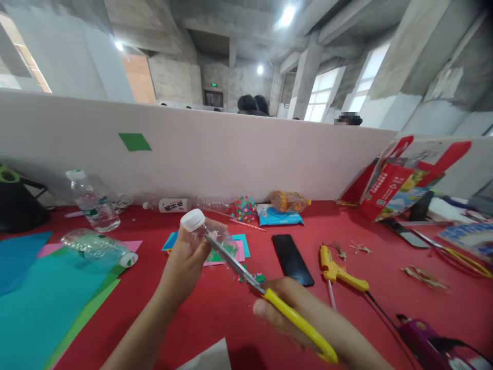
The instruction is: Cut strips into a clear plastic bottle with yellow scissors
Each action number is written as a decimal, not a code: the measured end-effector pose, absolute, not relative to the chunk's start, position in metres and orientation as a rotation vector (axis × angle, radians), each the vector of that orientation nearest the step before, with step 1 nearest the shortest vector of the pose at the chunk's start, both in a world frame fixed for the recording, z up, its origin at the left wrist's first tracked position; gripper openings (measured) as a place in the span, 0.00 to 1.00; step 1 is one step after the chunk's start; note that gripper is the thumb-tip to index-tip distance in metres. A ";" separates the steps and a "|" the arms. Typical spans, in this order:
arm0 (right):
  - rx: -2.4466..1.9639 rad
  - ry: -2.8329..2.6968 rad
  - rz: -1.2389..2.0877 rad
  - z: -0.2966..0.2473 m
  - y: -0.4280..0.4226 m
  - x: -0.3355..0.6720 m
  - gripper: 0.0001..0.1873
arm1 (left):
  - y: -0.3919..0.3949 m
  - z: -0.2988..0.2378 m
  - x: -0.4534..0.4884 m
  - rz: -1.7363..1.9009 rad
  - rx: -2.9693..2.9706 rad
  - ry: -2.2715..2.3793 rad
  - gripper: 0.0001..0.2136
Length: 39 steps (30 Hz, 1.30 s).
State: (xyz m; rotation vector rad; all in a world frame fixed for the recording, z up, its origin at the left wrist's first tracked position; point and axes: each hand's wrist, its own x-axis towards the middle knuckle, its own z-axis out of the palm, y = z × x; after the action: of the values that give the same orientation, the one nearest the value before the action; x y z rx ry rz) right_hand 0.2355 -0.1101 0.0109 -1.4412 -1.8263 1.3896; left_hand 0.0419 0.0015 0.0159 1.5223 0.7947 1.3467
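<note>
My left hand (187, 259) is closed around a clear plastic bottle (215, 234) with a white cap (192, 219), held tilted above the red table (231, 303). My right hand (292, 313) grips yellow-handled scissors (269, 295). Their metal blades point up and left and touch the bottle's side just below the cap. Small coloured paper bits lie on the table under the blades.
A black phone (291, 259), a yellow glue gun (339, 270) and a purple tool (427, 341) lie to the right. Two more bottles (92, 203) and coloured paper sheets (46, 298) lie left. A white partition (215, 149) runs behind. A red box (393, 192) stands at the right.
</note>
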 end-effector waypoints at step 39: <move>-1.524 -1.833 1.326 0.007 -0.108 0.231 0.36 | 0.010 0.001 0.032 1.294 1.726 0.777 0.07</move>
State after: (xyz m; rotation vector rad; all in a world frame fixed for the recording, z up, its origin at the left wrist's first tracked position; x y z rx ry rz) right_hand 0.2309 -0.1082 0.0071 -1.5237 -1.8332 1.3261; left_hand 0.0324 0.0102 0.0010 1.7259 0.7766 1.2943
